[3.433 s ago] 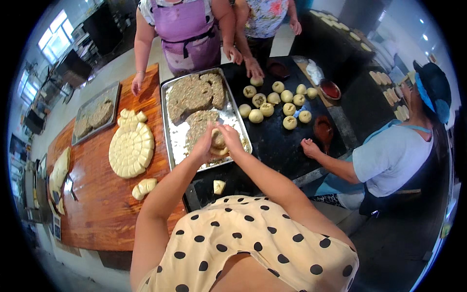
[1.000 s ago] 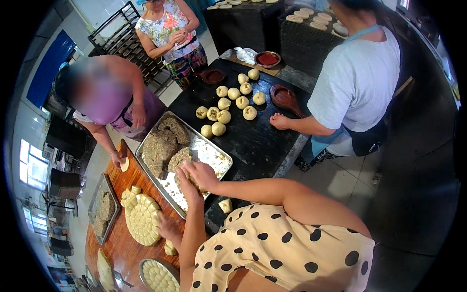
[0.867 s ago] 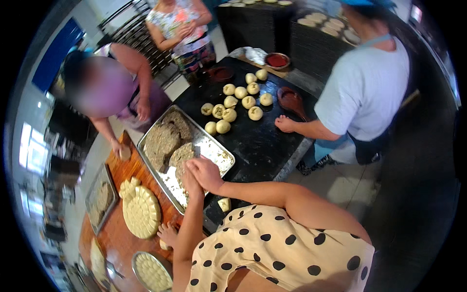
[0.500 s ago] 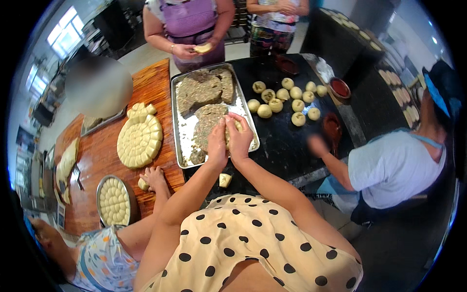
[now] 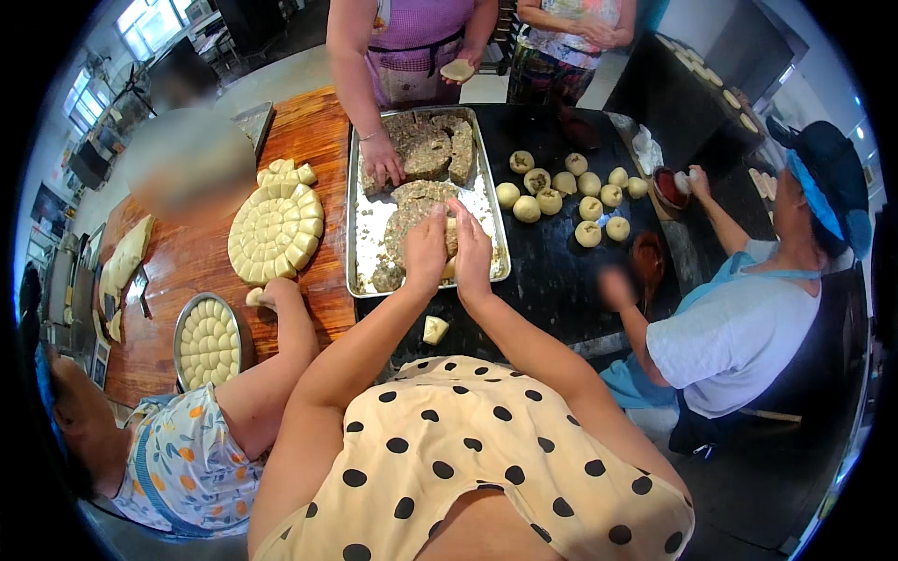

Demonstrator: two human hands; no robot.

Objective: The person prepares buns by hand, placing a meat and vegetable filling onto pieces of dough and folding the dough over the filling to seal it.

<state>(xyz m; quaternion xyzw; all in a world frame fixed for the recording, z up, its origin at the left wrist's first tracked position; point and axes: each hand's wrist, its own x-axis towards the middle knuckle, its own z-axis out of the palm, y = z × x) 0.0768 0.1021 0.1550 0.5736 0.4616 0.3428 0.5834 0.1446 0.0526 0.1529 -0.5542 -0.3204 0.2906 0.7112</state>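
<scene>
My left hand [image 5: 427, 251] and my right hand [image 5: 472, 252] are cupped together over the near part of a metal tray [image 5: 506, 251]. Between the palms they hold a piece of pale dough [image 5: 451, 240], mostly hidden by my fingers. In the tray lie large slabs of speckled brownish filling [image 5: 425, 157], with loose crumbs around them. A small cut piece of dough [image 5: 435, 329] rests on the black tabletop just below my wrists. To the right of the tray sit several round filled dough balls [image 5: 527, 208], some with filling showing on top.
A co-worker's hand [image 5: 382, 159] is inside the tray at its far left. On the wooden table [image 5: 309, 323] are a round of cut dough [image 5: 275, 232] and a pot of dough pieces [image 5: 208, 346]. Another person reaches to a dark red bowl [image 5: 671, 190] at right.
The far co-worker has put one hand into the tray and holds flat dough in the other. The right-hand person now reaches to the red bowl. My hands stay closed around the dough.
</scene>
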